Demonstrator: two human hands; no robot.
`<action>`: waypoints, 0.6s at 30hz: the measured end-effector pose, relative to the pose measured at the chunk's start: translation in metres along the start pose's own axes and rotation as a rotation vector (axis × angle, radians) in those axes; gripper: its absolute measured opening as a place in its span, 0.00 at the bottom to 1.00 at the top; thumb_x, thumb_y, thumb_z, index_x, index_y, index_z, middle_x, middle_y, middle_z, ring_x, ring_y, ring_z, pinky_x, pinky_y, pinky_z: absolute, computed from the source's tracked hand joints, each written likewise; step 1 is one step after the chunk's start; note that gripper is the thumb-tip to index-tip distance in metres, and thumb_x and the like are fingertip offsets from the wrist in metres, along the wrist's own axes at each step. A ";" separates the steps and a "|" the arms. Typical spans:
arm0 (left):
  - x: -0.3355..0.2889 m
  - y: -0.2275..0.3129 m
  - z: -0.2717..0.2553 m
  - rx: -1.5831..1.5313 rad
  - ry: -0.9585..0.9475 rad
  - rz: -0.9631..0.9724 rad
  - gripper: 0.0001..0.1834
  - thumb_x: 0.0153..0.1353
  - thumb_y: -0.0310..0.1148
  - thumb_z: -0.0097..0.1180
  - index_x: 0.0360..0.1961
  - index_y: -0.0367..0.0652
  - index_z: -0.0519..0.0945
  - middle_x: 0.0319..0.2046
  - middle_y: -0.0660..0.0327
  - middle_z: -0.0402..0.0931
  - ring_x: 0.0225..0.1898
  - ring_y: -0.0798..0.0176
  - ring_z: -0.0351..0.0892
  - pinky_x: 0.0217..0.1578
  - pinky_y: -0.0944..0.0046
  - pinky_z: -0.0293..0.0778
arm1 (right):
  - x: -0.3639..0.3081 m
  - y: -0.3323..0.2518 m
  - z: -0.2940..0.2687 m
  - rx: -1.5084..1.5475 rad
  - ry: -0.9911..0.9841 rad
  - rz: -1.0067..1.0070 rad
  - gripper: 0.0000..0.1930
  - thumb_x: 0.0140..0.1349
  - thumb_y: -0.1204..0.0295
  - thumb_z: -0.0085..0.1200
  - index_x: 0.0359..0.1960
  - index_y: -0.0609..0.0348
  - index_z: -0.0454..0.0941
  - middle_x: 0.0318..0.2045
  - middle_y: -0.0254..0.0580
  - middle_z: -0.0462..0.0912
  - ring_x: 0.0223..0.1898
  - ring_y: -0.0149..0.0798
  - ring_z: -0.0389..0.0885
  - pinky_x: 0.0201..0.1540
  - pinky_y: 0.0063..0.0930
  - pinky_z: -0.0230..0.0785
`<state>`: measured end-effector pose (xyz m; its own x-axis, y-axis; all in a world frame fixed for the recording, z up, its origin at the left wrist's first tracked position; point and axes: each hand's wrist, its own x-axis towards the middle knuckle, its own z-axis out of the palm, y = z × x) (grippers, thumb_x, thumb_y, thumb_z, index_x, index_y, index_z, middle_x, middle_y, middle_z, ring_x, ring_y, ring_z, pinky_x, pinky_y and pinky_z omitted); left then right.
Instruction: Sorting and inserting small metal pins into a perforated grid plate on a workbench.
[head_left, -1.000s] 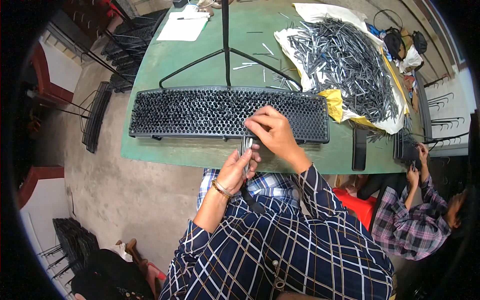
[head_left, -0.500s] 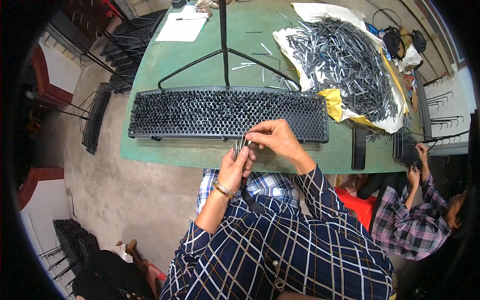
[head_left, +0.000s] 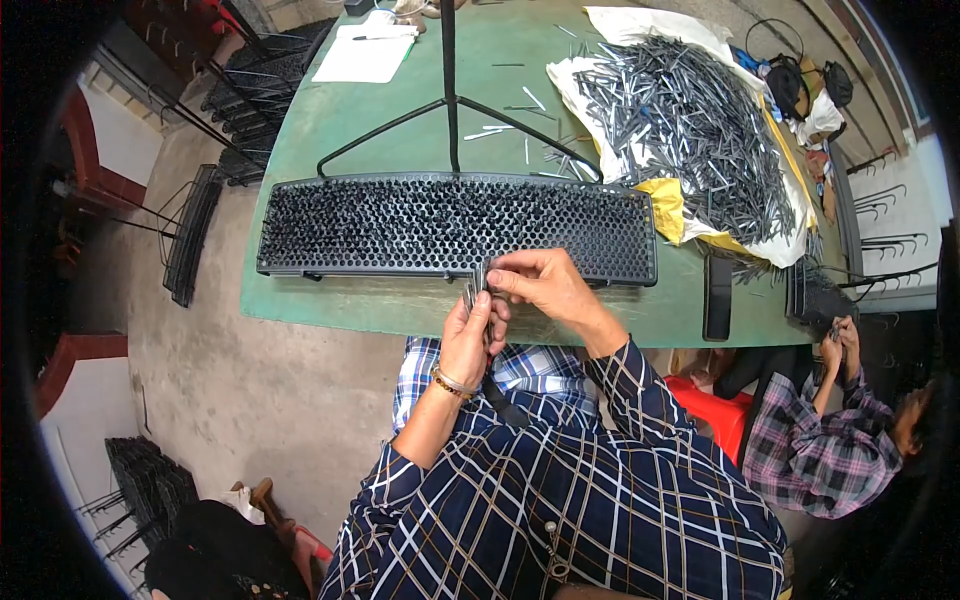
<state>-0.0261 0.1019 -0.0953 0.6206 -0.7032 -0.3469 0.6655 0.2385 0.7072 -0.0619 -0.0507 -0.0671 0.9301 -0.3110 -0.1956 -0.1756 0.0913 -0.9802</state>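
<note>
Upright in my left hand [head_left: 465, 345] is a small bundle of thin dark strips [head_left: 474, 290], gripped between thumb and fingers. My right hand [head_left: 550, 288] is closed in a pinch at the upper ends of these strips, its thumb and index finger on one of them. Just beyond both hands lies a long black rack [head_left: 380, 271] with rows of round holes. Many holes on its left and middle hold dark pieces; those toward the right look more bare. A black rod frame [head_left: 452, 130] rises from its far side.
The rack rests on a green table [head_left: 400, 130]. A large heap of dark strips [head_left: 690, 130] lies on a white and yellow sack [head_left: 662, 205] at the far right. A black block [head_left: 717, 297] stands nearby. Another person's hands [head_left: 840, 340] work at the right. Papers [head_left: 365, 55] lie far left.
My right hand has shifted slightly left and toward the rack, still pinching at the strip ends. The other person's hands at the right have come together.
</note>
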 end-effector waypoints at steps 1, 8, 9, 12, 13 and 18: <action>0.000 0.000 0.000 -0.027 0.011 0.000 0.14 0.69 0.39 0.41 0.45 0.40 0.71 0.28 0.65 0.70 0.20 0.77 0.63 0.16 0.78 0.59 | 0.000 0.001 0.000 -0.039 -0.012 -0.061 0.10 0.58 0.68 0.59 0.34 0.64 0.82 0.22 0.30 0.79 0.23 0.20 0.72 0.24 0.14 0.64; 0.000 0.004 -0.004 0.070 -0.104 -0.047 0.15 0.69 0.39 0.40 0.47 0.39 0.71 0.29 0.64 0.70 0.18 0.78 0.61 0.14 0.78 0.56 | -0.002 -0.011 -0.003 -0.019 -0.021 0.007 0.11 0.58 0.68 0.59 0.36 0.64 0.82 0.22 0.30 0.79 0.22 0.20 0.72 0.22 0.15 0.63; 0.000 0.004 -0.004 0.061 -0.111 -0.059 0.16 0.69 0.39 0.40 0.48 0.39 0.71 0.29 0.64 0.70 0.18 0.78 0.60 0.14 0.78 0.56 | -0.002 -0.012 -0.004 0.004 -0.022 0.013 0.11 0.58 0.68 0.59 0.36 0.65 0.82 0.22 0.30 0.79 0.22 0.20 0.72 0.22 0.15 0.62; 0.001 0.006 -0.008 0.027 -0.106 -0.082 0.17 0.69 0.39 0.40 0.50 0.38 0.70 0.29 0.64 0.70 0.18 0.77 0.60 0.14 0.78 0.55 | 0.002 -0.011 -0.008 -0.004 0.020 -0.002 0.11 0.58 0.69 0.59 0.36 0.65 0.82 0.22 0.30 0.79 0.22 0.20 0.72 0.22 0.15 0.63; 0.001 0.006 -0.008 0.001 -0.104 -0.098 0.17 0.69 0.39 0.41 0.50 0.38 0.70 0.30 0.64 0.70 0.18 0.77 0.60 0.14 0.78 0.54 | 0.004 -0.012 -0.010 -0.038 0.073 -0.025 0.11 0.58 0.69 0.58 0.36 0.65 0.81 0.23 0.31 0.80 0.23 0.20 0.72 0.23 0.15 0.63; 0.003 0.002 -0.012 -0.038 -0.052 -0.121 0.17 0.69 0.39 0.42 0.50 0.37 0.71 0.30 0.64 0.70 0.19 0.77 0.60 0.15 0.78 0.55 | 0.017 -0.009 -0.004 -0.064 0.238 -0.209 0.10 0.59 0.71 0.57 0.37 0.67 0.80 0.25 0.33 0.80 0.22 0.20 0.72 0.23 0.15 0.64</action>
<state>-0.0177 0.1080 -0.1021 0.5133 -0.7621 -0.3947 0.7500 0.1748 0.6379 -0.0455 -0.0603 -0.0622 0.8478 -0.5300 0.0155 -0.0159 -0.0546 -0.9984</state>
